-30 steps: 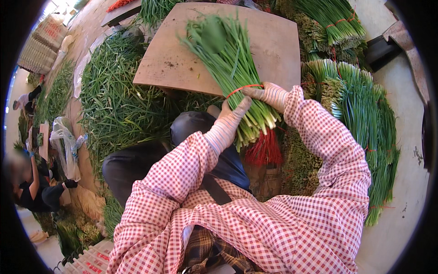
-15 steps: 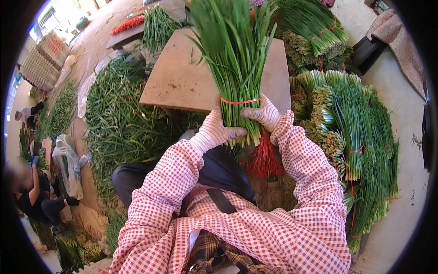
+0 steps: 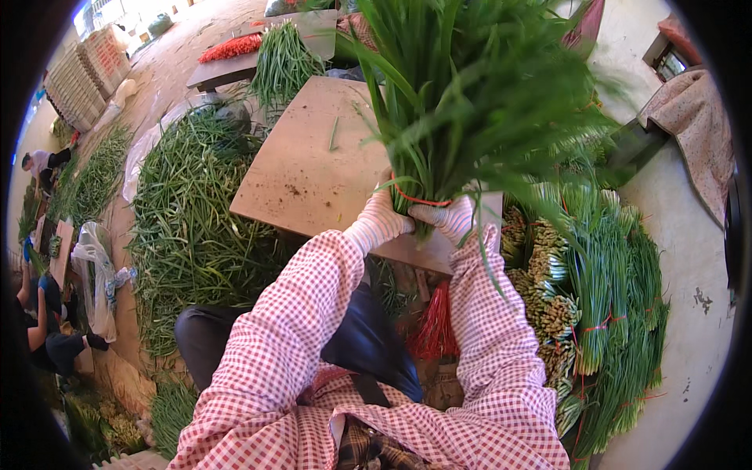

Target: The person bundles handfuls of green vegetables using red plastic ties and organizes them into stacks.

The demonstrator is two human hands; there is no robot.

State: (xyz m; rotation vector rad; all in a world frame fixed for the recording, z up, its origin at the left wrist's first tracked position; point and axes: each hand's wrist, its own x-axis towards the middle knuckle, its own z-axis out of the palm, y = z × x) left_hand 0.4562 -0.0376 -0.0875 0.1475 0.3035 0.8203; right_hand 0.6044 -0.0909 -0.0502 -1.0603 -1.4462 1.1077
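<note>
A big bunch of garlic chives stands up in front of me over the table, bound low down with a red tie. Its leafy tops fan out and smear to the right. Wrapped round the stalks from the left, just under the tie, is my gloved left hand. My right hand, in a striped glove too, closes on the same stalks from the other side, thumb across the front. Below my hands a tassel of red ties hangs at the table's near edge.
The brown tabletop bears crumbs of soil and a loose leaf. Loose greens heap up at left; tied bunches stack at right. Behind lie a small board of chives and red ties. A co-worker sits far left.
Both hands have lifted the bunch slightly away from me, and its leafy tops have swung to the right. The view has shifted, showing more of the tabletop.
</note>
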